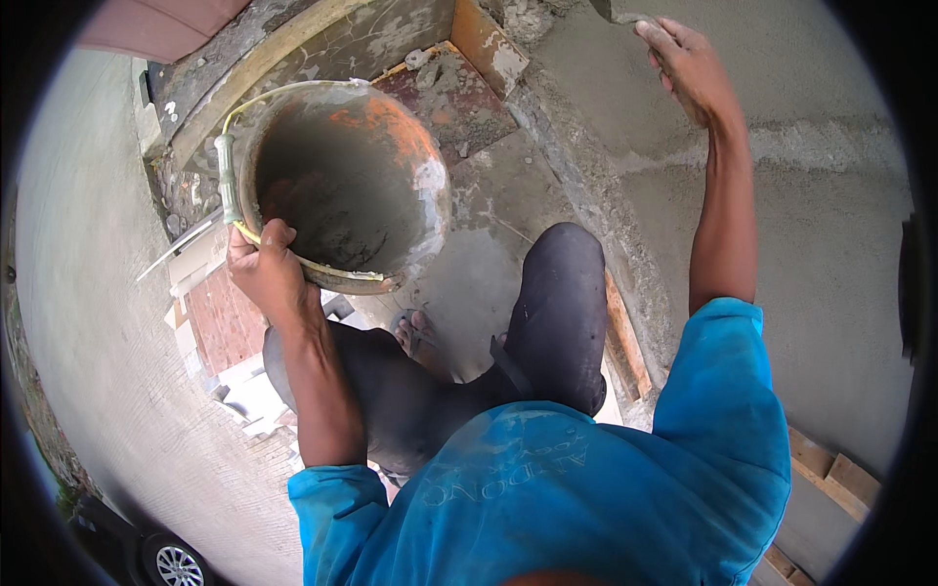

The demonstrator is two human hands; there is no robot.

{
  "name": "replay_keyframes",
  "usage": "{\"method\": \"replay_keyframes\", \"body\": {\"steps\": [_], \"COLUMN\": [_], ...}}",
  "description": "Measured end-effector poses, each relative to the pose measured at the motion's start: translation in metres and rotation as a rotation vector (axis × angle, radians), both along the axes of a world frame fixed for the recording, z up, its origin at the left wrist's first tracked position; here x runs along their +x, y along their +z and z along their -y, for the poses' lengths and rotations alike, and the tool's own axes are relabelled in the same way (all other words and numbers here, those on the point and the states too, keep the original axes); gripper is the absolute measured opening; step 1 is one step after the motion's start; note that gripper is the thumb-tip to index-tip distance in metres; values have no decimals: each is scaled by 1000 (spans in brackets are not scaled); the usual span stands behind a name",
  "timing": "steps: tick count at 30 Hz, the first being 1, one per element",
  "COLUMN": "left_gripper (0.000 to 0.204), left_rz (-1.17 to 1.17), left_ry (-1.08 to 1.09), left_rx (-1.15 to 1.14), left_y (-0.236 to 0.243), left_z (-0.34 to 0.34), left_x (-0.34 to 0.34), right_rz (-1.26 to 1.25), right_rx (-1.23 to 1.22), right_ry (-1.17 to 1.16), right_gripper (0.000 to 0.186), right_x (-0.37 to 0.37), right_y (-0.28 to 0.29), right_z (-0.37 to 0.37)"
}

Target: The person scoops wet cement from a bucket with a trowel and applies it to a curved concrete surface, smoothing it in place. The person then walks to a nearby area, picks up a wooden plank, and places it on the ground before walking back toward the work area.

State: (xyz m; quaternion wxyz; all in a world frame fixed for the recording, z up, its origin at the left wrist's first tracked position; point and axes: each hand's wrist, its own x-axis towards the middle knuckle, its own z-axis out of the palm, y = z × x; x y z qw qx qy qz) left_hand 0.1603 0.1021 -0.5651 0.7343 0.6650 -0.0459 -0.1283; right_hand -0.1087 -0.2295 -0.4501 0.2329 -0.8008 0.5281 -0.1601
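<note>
My left hand (269, 264) grips the near-left rim of a large bucket (415, 220) beside its pale wire handle. The bucket is tilted toward me and its inside shows dark grey residue and orange stains. High at the right, my right hand (684, 73) holds a metal trowel (618, 14) by its handle, its blade partly cut off at the top edge, above a smooth grey cement surface (772, 234).
Boards (489, 49) and rubble border a concrete step above the bucket. Tile pieces (220, 322) lie left beside my bent knees. A wooden plank (625, 342) runs by my right knee. A pale pavement (98, 342) stretches left, with a dark car (176, 559) at lower left.
</note>
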Motion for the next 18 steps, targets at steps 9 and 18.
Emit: {"method": "replay_keyframes", "body": {"steps": [9,18], "left_gripper": [38,26], "left_rz": [582,987], "left_ry": [-126,-162], "left_rx": [-34,-108], "left_y": [12,32], "left_z": [41,53], "left_x": [-54,-114], "right_rz": [-329,-474], "right_rx": [752,-10], "right_ry": [441,357], "right_gripper": [67,40], "right_x": [22,47], "right_y": [-13,-74], "right_z": [-141,-144]}}
